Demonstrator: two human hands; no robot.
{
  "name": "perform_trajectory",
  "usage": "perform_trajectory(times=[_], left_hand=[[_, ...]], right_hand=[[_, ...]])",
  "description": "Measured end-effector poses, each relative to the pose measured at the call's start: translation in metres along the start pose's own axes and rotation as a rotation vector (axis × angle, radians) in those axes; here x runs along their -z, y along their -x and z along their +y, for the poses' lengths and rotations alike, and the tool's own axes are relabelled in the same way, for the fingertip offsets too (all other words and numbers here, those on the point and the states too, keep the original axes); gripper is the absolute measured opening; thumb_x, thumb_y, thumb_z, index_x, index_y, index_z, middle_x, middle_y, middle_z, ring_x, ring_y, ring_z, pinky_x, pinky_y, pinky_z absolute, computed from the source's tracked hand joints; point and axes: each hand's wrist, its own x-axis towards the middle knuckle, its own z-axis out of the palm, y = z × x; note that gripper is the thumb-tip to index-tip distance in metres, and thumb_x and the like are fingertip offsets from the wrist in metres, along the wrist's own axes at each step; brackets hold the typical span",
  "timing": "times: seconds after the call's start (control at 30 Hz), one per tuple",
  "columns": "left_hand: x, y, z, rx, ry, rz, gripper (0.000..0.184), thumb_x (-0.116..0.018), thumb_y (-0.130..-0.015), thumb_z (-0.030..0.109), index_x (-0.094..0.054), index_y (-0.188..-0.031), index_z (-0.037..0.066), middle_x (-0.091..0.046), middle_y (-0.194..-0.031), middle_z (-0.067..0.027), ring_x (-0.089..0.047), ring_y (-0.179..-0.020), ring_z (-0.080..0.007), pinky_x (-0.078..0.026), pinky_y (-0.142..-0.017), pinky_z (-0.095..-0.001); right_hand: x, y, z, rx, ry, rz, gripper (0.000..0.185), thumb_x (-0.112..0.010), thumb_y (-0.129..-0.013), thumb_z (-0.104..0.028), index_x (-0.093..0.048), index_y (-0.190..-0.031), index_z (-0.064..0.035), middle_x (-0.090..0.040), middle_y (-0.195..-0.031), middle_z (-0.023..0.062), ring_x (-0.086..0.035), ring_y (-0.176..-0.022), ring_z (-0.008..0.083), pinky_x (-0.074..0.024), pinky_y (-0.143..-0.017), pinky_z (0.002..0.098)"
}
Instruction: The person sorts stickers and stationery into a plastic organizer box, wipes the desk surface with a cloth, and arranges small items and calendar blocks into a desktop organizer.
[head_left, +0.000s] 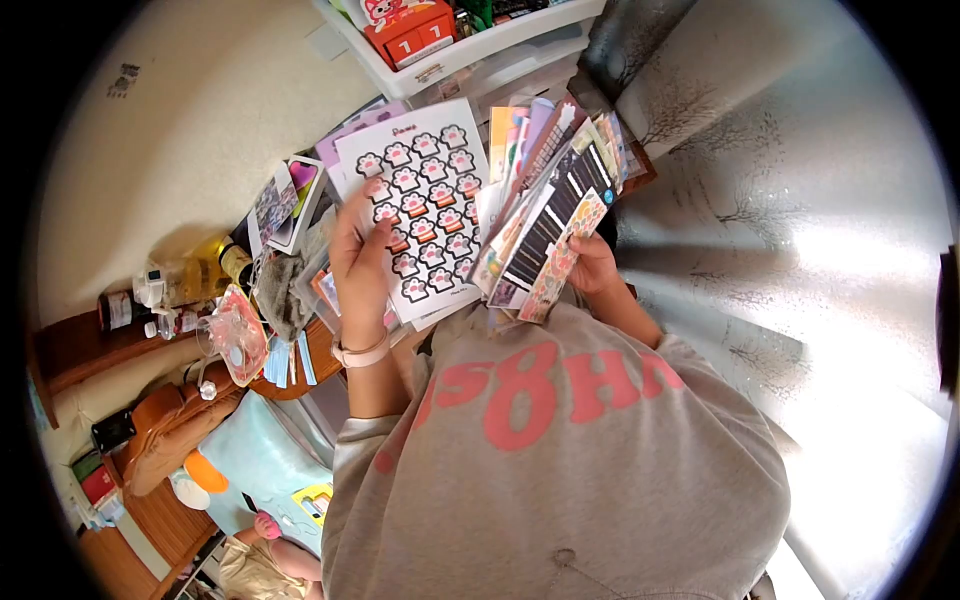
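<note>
Beyond the sheet (425,220), a bin (500,58) holds a box (411,38).

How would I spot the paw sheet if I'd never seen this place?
Start at the grey top with pink letters, then go up to the left hand, above a pale wristband. It holds a white sheet with rows of black-outlined paws. That repeated paw pattern sets it apart from the overlapping, mixed-pattern sheets in the right hand.

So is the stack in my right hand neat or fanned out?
Fanned out: above your right hand, the stack shows edges sticking out at different angles.
</note>
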Motion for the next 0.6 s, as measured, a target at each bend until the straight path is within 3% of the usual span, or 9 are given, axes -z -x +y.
perform_trajectory(times=[0.07,0.1,0.17,0.27,0.37,0.43,0.53,0.6], left_hand=[[0.018,-0.001,-0.013,0.107,-0.376,-0.265,0.037,-0.042,-0.083,-0.001,-0.048,-0.119,0.002,-0.053,-0.113,-0.0115,-0.051,-0.094,-0.0143,-0.039,-0.082,-0.0243],[0.006,0.004,-0.016,0.153,-0.301,-0.231,0.027,-0.041,-0.085,0.006,-0.057,-0.106,-0.001,-0.057,-0.106,-0.0111,-0.051,-0.093,-0.0145,-0.037,-0.085,-0.0256],[-0.004,0.018,-0.03,0.273,-0.054,-0.196,0.025,-0.045,-0.083,0.004,-0.058,-0.104,-0.003,-0.056,-0.101,-0.0083,-0.051,-0.088,-0.0127,-0.038,-0.078,-0.0227],[-0.013,0.021,-0.026,0.303,0.004,-0.22,0.024,-0.045,-0.084,0.005,-0.057,-0.103,-0.004,-0.055,-0.095,-0.0069,-0.05,-0.087,-0.0119,-0.037,-0.077,-0.0221],[-0.003,0.019,-0.035,0.223,-0.196,-0.322,0.026,-0.045,-0.087,0.008,-0.055,-0.108,-0.004,-0.057,-0.095,-0.0063,-0.05,-0.086,-0.0099,-0.037,-0.078,-0.0229],[-0.004,0.018,-0.032,0.167,-0.248,-0.27,0.021,-0.046,-0.086,0.006,-0.057,-0.1,-0.003,-0.056,-0.092,-0.0046,-0.05,-0.082,-0.0081,-0.038,-0.073,-0.0204],[0.023,0.009,-0.025,0.264,-0.065,-0.036,0.016,-0.045,-0.087,0.007,-0.056,-0.094,-0.002,-0.056,-0.093,-0.0039,-0.051,-0.081,-0.0076,-0.039,-0.07,-0.0183],[0.029,0.002,-0.009,0.112,0.007,0.123,0.013,-0.044,-0.087,0.006,-0.054,-0.093,-0.001,-0.056,-0.092,-0.004,-0.052,-0.08,-0.0077,-0.04,-0.068,-0.0182]], right_hand=[[-0.003,0.0,-0.001,-0.033,0.016,0.005,0.045,-0.054,-0.075,0.001,-0.043,-0.119,0.0004,-0.053,-0.113,0.0146,-0.054,-0.102,0.0273,-0.0443,-0.088,0.0393],[-0.004,0.001,-0.002,-0.061,0.033,0.01,0.045,-0.054,-0.075,0.001,-0.043,-0.119,0.0005,-0.053,-0.114,0.0145,-0.054,-0.103,0.027,-0.0441,-0.088,0.0387],[-0.007,0.002,-0.001,-0.071,0.069,0.023,0.046,-0.054,-0.075,0.001,-0.043,-0.12,0.0006,-0.053,-0.114,0.0146,-0.054,-0.103,0.0265,-0.0438,-0.089,0.0385],[-0.014,0.005,-0.001,-0.065,0.09,0.082,0.046,-0.053,-0.075,0.002,-0.042,-0.12,0.0021,-0.053,-0.115,0.0151,-0.054,-0.103,0.0268,-0.043,-0.09,0.0387],[-0.013,0.008,-0.002,-0.066,0.073,0.077,0.046,-0.053,-0.075,0.002,-0.042,-0.12,0.0021,-0.052,-0.115,0.0153,-0.053,-0.104,0.0267,-0.0428,-0.09,0.0388],[-0.007,0.009,-0.003,-0.067,0.092,0.083,0.047,-0.053,-0.075,0.002,-0.042,-0.12,0.0019,-0.052,-0.116,0.0152,-0.053,-0.105,0.0268,-0.0424,-0.09,0.0391],[0.002,0.013,-0.004,-0.06,0.045,0.043,0.048,-0.054,-0.075,0.002,-0.041,-0.121,0.0014,-0.052,-0.117,0.0149,-0.052,-0.106,0.027,-0.0413,-0.092,0.0401],[0.005,0.014,-0.002,-0.046,-0.053,-0.021,0.048,-0.054,-0.075,0.001,-0.041,-0.122,0.0006,-0.051,-0.118,0.0146,-0.05,-0.108,0.0274,-0.0389,-0.095,0.0417]])
